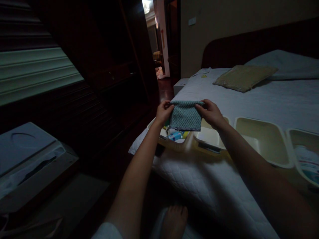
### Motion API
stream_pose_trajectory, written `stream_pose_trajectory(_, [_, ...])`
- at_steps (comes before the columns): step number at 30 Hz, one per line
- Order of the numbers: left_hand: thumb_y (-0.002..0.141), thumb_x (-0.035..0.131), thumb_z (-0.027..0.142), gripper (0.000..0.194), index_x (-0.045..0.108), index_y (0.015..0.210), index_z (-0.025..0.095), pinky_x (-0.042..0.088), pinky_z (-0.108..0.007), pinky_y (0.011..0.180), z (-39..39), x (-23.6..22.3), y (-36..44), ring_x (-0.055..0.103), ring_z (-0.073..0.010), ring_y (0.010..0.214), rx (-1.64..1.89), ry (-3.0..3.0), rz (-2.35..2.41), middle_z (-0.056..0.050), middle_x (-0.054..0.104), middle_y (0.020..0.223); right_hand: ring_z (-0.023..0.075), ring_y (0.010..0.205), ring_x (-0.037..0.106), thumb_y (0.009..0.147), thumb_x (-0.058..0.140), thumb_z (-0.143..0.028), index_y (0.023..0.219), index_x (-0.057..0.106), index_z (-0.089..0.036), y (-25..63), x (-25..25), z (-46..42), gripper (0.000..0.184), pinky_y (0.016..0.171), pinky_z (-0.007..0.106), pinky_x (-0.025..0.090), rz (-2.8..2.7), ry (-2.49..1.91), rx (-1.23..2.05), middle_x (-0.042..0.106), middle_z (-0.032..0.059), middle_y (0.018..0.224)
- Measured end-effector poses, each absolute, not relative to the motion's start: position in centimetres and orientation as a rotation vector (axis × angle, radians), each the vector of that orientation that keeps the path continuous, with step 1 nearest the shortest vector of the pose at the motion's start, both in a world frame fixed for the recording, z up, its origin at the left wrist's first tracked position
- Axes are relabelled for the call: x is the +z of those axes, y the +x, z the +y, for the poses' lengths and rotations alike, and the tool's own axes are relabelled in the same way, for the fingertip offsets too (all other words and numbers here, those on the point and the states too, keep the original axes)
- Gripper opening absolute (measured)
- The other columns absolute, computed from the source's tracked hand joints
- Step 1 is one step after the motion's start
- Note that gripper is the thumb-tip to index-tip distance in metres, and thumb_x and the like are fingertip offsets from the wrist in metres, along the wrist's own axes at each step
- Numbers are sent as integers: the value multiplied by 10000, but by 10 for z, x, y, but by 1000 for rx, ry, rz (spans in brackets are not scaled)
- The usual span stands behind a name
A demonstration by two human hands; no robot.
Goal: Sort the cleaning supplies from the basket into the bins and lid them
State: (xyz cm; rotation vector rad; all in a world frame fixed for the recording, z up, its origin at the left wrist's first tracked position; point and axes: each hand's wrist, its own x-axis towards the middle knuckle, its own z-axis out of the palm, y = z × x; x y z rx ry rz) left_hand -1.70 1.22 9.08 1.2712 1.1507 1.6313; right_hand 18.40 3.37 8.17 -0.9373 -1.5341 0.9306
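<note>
A blue-green woven cloth [186, 116] with a dark stitched edge hangs between my two hands. My left hand [163, 112] pinches its upper left corner, while my right hand [210, 113] grips the upper right one. Below and partly behind the cloth stands a cream bin [175, 145] holding a blue-labelled bottle [175, 135] and other items, some hidden by the cloth. To its right is a second cream bin [206, 148], partly covered by my right hand and forearm.
Farther right on the bed [189, 172] are a third cream bin [264, 142] and a fourth bin [291, 136] with a white bottle [307, 159]. A cushion [244, 78] lies toward the headboard. At lower left sits a white box [27, 149]. Dark cabinetry [99, 49] lines the left.
</note>
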Motion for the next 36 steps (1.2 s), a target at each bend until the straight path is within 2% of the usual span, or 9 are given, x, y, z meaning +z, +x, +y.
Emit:
stream_pose_trajectory(7, [587, 805, 289, 350, 617, 862, 181, 443, -206, 681, -2, 93, -15, 575, -86, 728, 1392, 1144, 941, 26, 625, 796, 130, 631, 481, 735, 632, -401, 792, 512, -217, 184, 83, 33, 227, 563, 251, 381, -1542, -913, 902, 514, -20, 679])
stream_pose_trajectory(13, [577, 833, 285, 462, 652, 993, 198, 461, -332, 894, 2, 70, -18, 623, -158, 951, 1165, 1111, 854, -37, 667, 1031, 148, 675, 511, 715, 634, -489, 824, 504, -236, 182, 91, 23, 305, 612, 273, 418, -1540, -870, 1021, 527, -12, 719])
stream_pose_trajectory(17, [563, 851, 269, 461, 662, 973, 174, 455, -374, 937, 4, 59, -17, 629, -181, 965, 1041, 1064, 868, -72, 676, 1060, 154, 678, 529, 717, 640, -508, 840, 510, -242, 182, 94, 21, 321, 613, 280, 437, -1478, -846, 1074, 546, -8, 732])
stream_pose_trajectory(23, [564, 848, 240, 424, 672, 942, 160, 462, -343, 920, 6, 61, -15, 635, -166, 938, 1186, 1026, 876, -57, 697, 1004, 150, 700, 569, 698, 700, -495, 825, 542, -232, 182, 91, 24, 332, 664, 289, 485, -1362, -805, 1160, 590, -17, 744])
stream_pose_trajectory(28, [585, 833, 208, 388, 665, 930, 148, 477, -331, 897, 10, 61, -17, 645, -148, 859, 1320, 1042, 885, -35, 710, 921, 167, 825, 628, 627, 779, -493, 931, 604, -214, 179, 85, 21, 448, 772, 320, 505, -1343, -761, 1325, 676, 15, 906])
stream_pose_trajectory(31, [598, 827, 233, 373, 665, 925, 153, 486, -333, 887, 11, 61, -19, 650, -154, 855, 1359, 1059, 914, -30, 716, 909, 190, 850, 644, 601, 811, -459, 978, 616, -200, 179, 81, 20, 497, 758, 335, 514, -1397, -788, 1448, 690, 55, 985])
stream_pose_trajectory(36, [562, 845, 293, 413, 670, 910, 154, 500, -325, 840, 12, 62, -21, 650, -156, 814, 1390, 1101, 925, -26, 717, 880, 197, 840, 655, 629, 804, -413, 980, 621, -208, 182, 74, 23, 447, 737, 344, 533, -1438, -828, 1524, 696, 71, 1000])
